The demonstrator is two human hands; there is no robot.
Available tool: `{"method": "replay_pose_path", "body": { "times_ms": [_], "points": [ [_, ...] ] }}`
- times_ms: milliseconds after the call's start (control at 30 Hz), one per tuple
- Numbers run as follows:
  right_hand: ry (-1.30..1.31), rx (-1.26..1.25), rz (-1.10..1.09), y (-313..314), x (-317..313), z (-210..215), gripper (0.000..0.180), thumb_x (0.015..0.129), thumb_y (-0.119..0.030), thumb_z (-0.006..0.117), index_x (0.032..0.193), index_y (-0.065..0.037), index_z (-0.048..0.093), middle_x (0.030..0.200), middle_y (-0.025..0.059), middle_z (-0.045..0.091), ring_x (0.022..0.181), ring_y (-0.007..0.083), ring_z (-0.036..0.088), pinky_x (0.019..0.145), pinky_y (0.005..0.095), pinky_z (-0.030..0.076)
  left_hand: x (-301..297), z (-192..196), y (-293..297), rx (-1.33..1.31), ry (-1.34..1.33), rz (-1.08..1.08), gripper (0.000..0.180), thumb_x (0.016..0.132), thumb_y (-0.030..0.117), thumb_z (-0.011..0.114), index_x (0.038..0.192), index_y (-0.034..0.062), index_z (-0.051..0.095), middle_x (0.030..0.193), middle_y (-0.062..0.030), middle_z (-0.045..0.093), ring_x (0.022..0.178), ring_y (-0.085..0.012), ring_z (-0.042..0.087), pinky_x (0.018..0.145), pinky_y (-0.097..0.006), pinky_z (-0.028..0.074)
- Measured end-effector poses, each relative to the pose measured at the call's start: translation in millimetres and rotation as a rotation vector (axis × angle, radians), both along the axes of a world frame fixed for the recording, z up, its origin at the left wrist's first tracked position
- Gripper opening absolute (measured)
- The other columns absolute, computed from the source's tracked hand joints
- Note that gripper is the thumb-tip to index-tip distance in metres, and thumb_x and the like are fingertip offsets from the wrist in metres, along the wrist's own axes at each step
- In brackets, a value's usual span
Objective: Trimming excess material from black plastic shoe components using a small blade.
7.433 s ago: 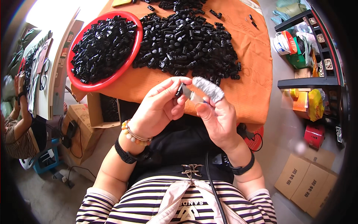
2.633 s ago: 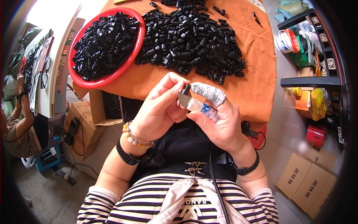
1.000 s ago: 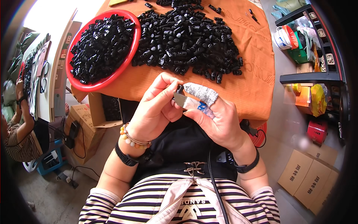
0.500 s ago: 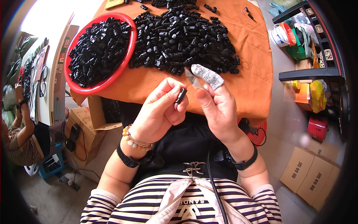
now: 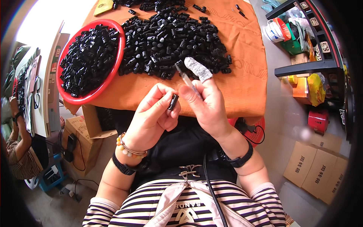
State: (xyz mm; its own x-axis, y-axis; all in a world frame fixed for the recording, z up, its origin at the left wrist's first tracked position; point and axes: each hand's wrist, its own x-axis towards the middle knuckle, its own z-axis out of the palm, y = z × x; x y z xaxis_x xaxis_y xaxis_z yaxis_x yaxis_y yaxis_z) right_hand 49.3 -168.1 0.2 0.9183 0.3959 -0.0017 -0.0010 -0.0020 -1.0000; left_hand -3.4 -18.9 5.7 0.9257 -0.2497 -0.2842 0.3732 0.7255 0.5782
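Observation:
My left hand [image 5: 152, 110] pinches a small black plastic cylinder [image 5: 173, 102] between thumb and fingers, just off the near edge of the orange-clothed table [image 5: 242, 94]. In my right hand [image 5: 208, 108] is a small thin knife [image 5: 188, 81], gripped between thumb and fingers with its tip pointing up and away. A grey knitted finger sleeve [image 5: 198, 69] covers the raised index finger of that hand. The knife and the cylinder are apart. Beyond my hands lies a large heap of similar black pieces [image 5: 170, 41]. To its left, a red basin [image 5: 121, 47] is full of them.
A yellow pad [image 5: 104, 6] lies at the table's far left. Open cardboard box [image 5: 89, 123] stands below the left edge. At right are a dark shelf [image 5: 308, 70], a red stool [image 5: 256, 132] and flat cartons [image 5: 315, 170]. Another person's arm [image 5: 22, 128] shows far left.
The table and heap have shifted left in view, and both hands with them. The knife has turned and now shows more of its length. The black cylinder stays pinched in the left hand.

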Motion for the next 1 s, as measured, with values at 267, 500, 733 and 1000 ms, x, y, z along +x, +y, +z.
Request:
{"method": "replay_pose_path", "body": {
  "times_ms": [267,500,733,1000],
  "points": [
    [0.079,0.081,-0.229,-30.5,17.8,-3.1,0.049,0.087,-0.015,0.062,0.127,0.002,0.041,0.075,-0.0066,0.045,0.063,0.0014,0.036,0.057,0.0146,0.033,21.5,3.5,46.2,0.014,0.001,0.429,0.02,0.093,0.014,0.045,0.11,0.0025,0.047,0.085,-0.0063,0.055,0.061,-0.0109,0.05,0.056,-0.021,0.045],
    [-0.296,-0.387,-0.503,-71.0,42.8,-33.9,0.072,0.073,-0.006,0.074,0.133,-0.005,0.034,0.075,0.0009,0.049,0.066,0.0089,0.05,0.061,0.0223,0.044,21.4,5.8,131.6,0.101,-0.341,0.539,0.044,0.092,0.009,0.043,0.132,-0.0036,0.028,0.14,-0.0268,0.025,0.127,-0.0326,0.036,0.094,-0.036,0.047],
    [-0.396,-0.564,-0.478,-75.0,51.8,-43.8,0.077,0.073,-0.003,0.071,0.137,-0.008,0.028,0.09,0.0102,0.057,0.083,0.0201,0.058,0.073,0.0321,0.048,21.0,5.8,115.9,0.111,-0.317,0.429,0.042,0.094,0.015,0.043,0.132,0.0012,0.031,0.124,-0.0176,0.048,0.107,-0.0222,0.054,0.083,-0.029,0.05],
    [-0.323,-0.595,-0.466,-74.3,43.8,-36.3,0.073,0.073,-0.002,0.069,0.134,-0.003,0.027,0.093,0.0123,0.057,0.08,0.0215,0.059,0.068,0.0325,0.049,14.0,-3.9,38.9,0.313,-0.042,0.206,0.028,0.091,0.011,0.047,0.118,0.0009,0.047,0.088,-0.004,0.058,0.07,-0.0075,0.054,0.062,-0.021,0.045]
  ]
}}
